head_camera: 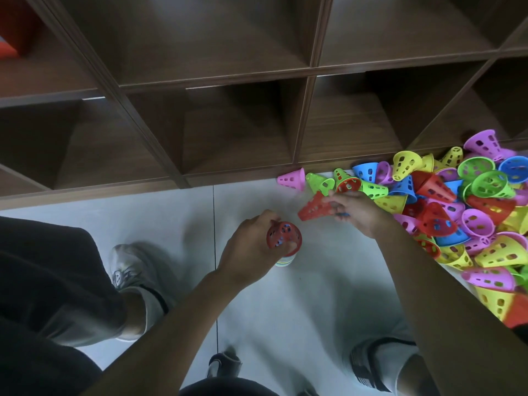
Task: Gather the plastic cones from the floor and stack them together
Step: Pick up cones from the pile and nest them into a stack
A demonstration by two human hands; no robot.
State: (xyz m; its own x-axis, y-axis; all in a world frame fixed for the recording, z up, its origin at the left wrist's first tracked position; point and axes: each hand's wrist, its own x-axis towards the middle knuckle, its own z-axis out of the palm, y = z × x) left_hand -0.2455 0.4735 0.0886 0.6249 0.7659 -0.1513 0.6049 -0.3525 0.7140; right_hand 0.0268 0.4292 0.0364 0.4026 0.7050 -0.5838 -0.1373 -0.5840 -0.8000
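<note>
From the head camera, I saw my left hand (251, 247) near the centre of the frame, fingers wrapped round the top of a stack of cones (283, 244). The stack stood on the pale floor (314, 295) with its long axis close to vertical, so I looked almost straight down onto its red top cone; striped rims of other colours showed just under my hand at about 5 o'clock from it.

My right hand (355, 211) sat at about 2 o'clock from the stack, apart from it, pinching a single red cone (314, 207) at its wide end. That cone lay tilted, long axis running from 2 o'clock down to 8 o'clock, narrow tip aimed toward the stack.

At 3 o'clock in the frame a loose heap of cones (457, 210) in pink, yellow, green, blue and red spread along the floor, pointing every which way. One pink cone (293, 179) lay on its side at the heap's 9 o'clock edge, just in front of the shelf.

The dark wooden cubby shelf (308, 72) filled the 12 o'clock half. An orange-red object (8, 50) sat in the cubby at 10 o'clock; the rest of that compartment was too dim to read.
</note>
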